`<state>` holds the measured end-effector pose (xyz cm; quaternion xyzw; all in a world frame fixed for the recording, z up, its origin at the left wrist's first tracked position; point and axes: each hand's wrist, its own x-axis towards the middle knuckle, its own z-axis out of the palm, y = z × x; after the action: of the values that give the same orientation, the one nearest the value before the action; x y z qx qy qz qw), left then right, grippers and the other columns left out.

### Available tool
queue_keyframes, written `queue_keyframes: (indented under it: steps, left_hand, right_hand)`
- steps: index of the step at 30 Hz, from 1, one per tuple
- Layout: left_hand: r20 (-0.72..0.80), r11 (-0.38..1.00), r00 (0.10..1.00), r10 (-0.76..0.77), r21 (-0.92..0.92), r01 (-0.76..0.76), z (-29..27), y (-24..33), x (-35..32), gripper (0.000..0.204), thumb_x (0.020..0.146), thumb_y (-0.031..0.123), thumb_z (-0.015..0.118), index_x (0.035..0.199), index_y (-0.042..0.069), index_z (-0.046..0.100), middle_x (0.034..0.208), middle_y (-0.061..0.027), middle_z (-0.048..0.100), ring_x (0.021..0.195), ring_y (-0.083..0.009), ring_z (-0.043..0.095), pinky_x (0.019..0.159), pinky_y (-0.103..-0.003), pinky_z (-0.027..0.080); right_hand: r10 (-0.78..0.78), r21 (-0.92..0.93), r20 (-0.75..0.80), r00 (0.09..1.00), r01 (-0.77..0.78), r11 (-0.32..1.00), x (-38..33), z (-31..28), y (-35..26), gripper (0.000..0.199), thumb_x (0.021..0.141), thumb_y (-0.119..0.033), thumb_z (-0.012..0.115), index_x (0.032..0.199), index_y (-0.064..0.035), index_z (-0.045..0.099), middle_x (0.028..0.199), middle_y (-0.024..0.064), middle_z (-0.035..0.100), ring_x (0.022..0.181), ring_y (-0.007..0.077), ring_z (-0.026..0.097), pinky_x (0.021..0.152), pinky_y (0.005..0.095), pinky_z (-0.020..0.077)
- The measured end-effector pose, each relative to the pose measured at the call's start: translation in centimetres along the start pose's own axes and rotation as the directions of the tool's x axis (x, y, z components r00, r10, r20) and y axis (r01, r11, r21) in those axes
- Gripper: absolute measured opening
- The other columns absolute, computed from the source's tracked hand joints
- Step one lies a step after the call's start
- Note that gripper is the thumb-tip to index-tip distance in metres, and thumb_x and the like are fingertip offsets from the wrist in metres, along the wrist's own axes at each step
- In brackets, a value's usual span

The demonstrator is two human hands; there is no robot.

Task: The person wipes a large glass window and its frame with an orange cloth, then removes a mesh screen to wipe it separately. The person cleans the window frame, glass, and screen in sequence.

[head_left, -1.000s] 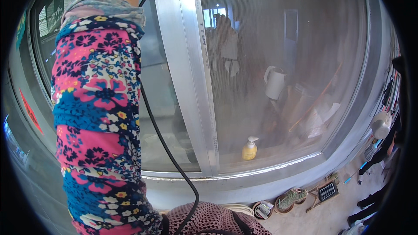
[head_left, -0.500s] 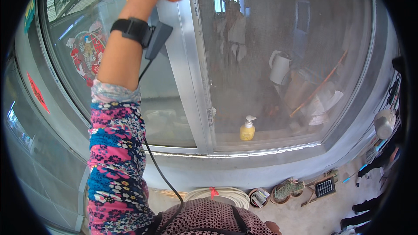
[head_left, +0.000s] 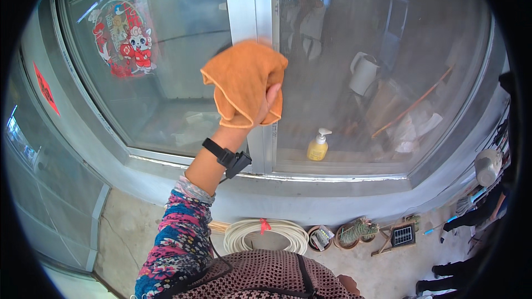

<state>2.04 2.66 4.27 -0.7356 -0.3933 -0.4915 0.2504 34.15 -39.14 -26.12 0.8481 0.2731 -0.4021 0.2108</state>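
left hand [head_left: 260, 112] raised, arm outstretched | presses orange cloth [head_left: 244, 80] on window frame [head_left: 252, 5] | right hand unseen

One view only: a fisheye camera on the person's head, so no second view shares the scene. It faces forward and slightly down at a window [head_left: 388, 77] close ahead, whose upright metal post [head_left: 249, 5] stands just left of the picture's middle. The raised left hand [head_left: 260, 108] with a cloth [head_left: 244, 80] sits near the centre, close to the lens, its forearm coming in from the lower edge. The sill [head_left: 332, 177] curves across the lower half, bent by the lens. The floor [head_left: 127, 227] and a coiled hose [head_left: 266, 232] lie nearest, at the bottom.
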Motion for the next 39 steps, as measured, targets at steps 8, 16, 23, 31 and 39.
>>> queue_keyframes:
  steps: [8,16,23,31,39]
  left_hand:
    - [0.292,0.935,0.94,-0.176,-0.249,0.252,4.7,-0.4,-14.6,0.061,0.094,0.042,0.067,0.144,0.009,0.051,0.147,-0.0135,0.051,0.139,-0.0385,0.043,0.118,-0.051,0.029]
    - [0.594,0.849,0.762,-0.258,-0.237,0.472,5.5,-1.0,-25.5,0.042,0.09,0.029,0.072,0.128,0.016,0.062,0.131,-0.0081,0.062,0.125,-0.03,0.056,0.105,-0.041,0.045]
    - [0.712,0.77,0.652,-0.262,-0.253,0.586,4.0,-0.3,-25.7,0.032,0.089,0.019,0.071,0.12,0.015,0.065,0.123,-0.0092,0.064,0.12,-0.0294,0.059,0.099,-0.038,0.048]
    - [0.275,0.952,0.941,-0.196,-0.177,0.25,3.4,0.3,-15.9,0.064,0.091,0.034,0.069,0.145,0.005,0.049,0.148,-0.0148,0.049,0.14,-0.0373,0.043,0.118,-0.049,0.03]
    - [-0.058,0.996,0.998,-0.018,-0.093,0.013,0.9,0.2,-3.2,0.056,0.091,0.032,0.07,0.138,0.006,0.056,0.143,-0.0144,0.053,0.135,-0.0374,0.048,0.114,-0.051,0.034]
  right_hand:
    - [-0.174,-0.047,0.058,0.983,0.176,0.983,-4.1,-2.6,0.3,0.036,0.096,-0.036,0.056,0.128,-0.0229,0.065,0.133,0.007,0.064,0.131,0.0278,0.057,0.104,0.0469,0.0486]
    - [-0.113,0.059,0.015,0.993,0.112,0.992,-4.3,-1.9,2.2,0.033,0.095,-0.037,0.056,0.123,-0.0196,0.065,0.132,0.0089,0.064,0.131,0.0294,0.057,0.103,0.0449,0.0488]
    - [-0.116,0.04,0.038,0.992,0.115,0.993,-4.3,-2.3,1.5,0.033,0.096,-0.037,0.056,0.122,-0.0195,0.065,0.131,0.0092,0.064,0.13,0.0293,0.057,0.103,0.0445,0.0489]
    - [-0.06,-0.015,0.076,0.995,0.061,0.998,-3.6,-2.8,-0.3,0.032,0.096,-0.036,0.056,0.122,-0.0196,0.065,0.131,0.0096,0.064,0.13,0.0291,0.057,0.102,0.044,0.0491]
    - [-0.201,-0.039,0.026,0.979,0.202,0.979,1.4,-1.2,-1.1,0.029,0.098,-0.037,0.057,0.118,-0.0202,0.068,0.123,0.0054,0.068,0.125,0.0214,0.061,0.099,0.0475,0.047]
